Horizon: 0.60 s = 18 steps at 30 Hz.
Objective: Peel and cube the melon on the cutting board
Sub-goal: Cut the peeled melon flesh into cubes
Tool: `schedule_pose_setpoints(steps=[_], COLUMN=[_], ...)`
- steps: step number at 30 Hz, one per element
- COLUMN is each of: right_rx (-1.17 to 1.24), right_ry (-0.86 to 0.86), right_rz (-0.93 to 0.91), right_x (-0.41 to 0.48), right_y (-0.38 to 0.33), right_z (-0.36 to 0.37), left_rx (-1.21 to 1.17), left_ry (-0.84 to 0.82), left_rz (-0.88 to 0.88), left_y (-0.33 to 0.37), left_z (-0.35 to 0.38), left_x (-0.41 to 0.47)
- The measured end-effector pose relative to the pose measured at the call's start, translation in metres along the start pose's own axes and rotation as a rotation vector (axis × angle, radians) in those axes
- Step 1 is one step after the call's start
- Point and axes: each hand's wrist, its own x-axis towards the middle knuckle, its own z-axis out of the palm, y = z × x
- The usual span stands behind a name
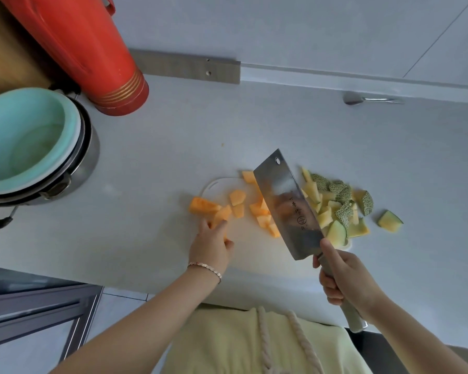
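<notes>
Melon flesh (262, 211), peeled and orange, lies in loose chunks across the white cutting board (251, 252) at the middle of the frame. Rind scraps (338, 203) are heaped at the board's right edge, spilling onto the tabletop (146, 184). The left hand (212, 241) has its fingers (204, 225) curled onto 1 uncut piece (221, 215) at the board's left end. The right hand (343, 282) is clenched round the handle of a cleaver (287, 203), whose blade is raised and tilted above the chunks. The flesh looks soft, wet and slippery, light but easily bruised. It is probably best steadied from above, fingers tucked back from the edge.
</notes>
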Motion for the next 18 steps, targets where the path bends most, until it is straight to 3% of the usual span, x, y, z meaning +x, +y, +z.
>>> schedule_pose_setpoints(steps=[4, 7, 10, 15, 18], right_rx=[-0.051, -0.098, -0.147, -0.279, -0.385], right_ry=[0.003, 0.021, 0.018, -0.026, -0.052], right_rz=[-0.016, -0.026, -0.032, -0.072, -0.107], right_x=[-0.002, -0.003, -0.002, -0.002, -0.002], right_y=[0.0, -0.001, -0.001, 0.002, 0.003], right_z=[-0.003, -0.003, 0.002, 0.01, 0.011], left_rx=[-0.228, -0.429, -0.438, -0.535, -0.537], left_ry=[-0.009, -0.226, -0.371, -0.236, -0.257], left_rz=[-0.055, -0.127, -0.157, -0.256, -0.32], left_y=[-0.013, -0.017, -0.016, -0.012, -0.019], left_z=[-0.009, -0.02, -0.024, -0.024, -0.025], left_x=[-0.001, -0.002, 0.001, 0.004, 0.004])
